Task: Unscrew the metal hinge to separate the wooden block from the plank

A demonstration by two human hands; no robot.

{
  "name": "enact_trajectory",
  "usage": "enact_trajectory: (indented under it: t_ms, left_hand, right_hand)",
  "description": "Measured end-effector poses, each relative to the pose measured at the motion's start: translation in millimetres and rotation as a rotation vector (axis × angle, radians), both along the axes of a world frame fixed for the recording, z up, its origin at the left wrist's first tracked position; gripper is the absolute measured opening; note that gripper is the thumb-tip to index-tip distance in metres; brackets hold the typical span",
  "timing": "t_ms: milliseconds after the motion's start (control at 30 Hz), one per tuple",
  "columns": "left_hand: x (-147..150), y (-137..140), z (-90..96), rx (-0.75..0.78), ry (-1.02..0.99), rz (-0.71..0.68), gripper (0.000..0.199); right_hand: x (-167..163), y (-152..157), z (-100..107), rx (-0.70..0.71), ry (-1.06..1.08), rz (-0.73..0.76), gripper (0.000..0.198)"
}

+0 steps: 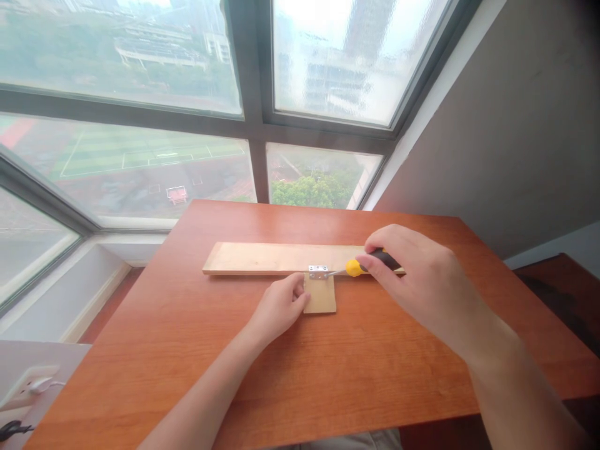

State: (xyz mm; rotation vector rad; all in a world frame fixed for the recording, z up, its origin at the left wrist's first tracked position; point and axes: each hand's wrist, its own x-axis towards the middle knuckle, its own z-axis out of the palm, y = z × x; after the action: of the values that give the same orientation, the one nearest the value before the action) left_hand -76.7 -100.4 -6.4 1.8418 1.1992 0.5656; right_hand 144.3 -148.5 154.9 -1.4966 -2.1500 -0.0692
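Observation:
A long pale wooden board (262,256) lies across the table, with a small square tan piece of board (321,297) against its near edge. A silver metal hinge (318,271) spans the seam between the two, with screw heads showing on it. My right hand (412,269) is closed around a yellow and black screwdriver (355,267), held at a low slant. Its tip reaches the hinge's lower right screw. My left hand (281,303) grips the left edge of the small board with curled fingers, close to the hinge.
The reddish-brown wooden table (178,356) carries all of this. Beyond its far edge stand large windows with grey frames (255,125). A grey wall (497,144) rises on the right. At lower left, a wall socket (35,381) has plugs in it.

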Motion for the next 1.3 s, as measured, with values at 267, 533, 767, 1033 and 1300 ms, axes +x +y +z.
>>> enact_trajectory:
  t_ms: [267,533,767,1033,1300]
  left_hand:
    - [0.1,-0.4,1.0,-0.006,0.006,0.000,0.016]
    - [0.3,-0.4,-0.7,-0.001,-0.003,0.005,0.017]
    - [1.3,-0.3,-0.5,0.005,-0.004,0.019,0.018]
    - [1.4,-1.2,5.3,0.022,0.063,0.023,0.013]
    - [3.1,-1.8,12.5,0.031,0.133,0.045,0.009]
  right_hand:
    - [3.7,-4.2,7.2,-0.080,0.049,0.191,0.036]
    - [-0.2,0.6,-1.1,0.039,-0.164,-0.137,0.011]
    - [2.1,-6.7,10.8,-0.092,-0.161,0.016,0.033]
    - [5.6,-5.7,7.5,-0.070,-0.154,-0.013,0.021]
    - [1.4,-4.1,6.3,0.017,-0.150,-0.130,0.016]
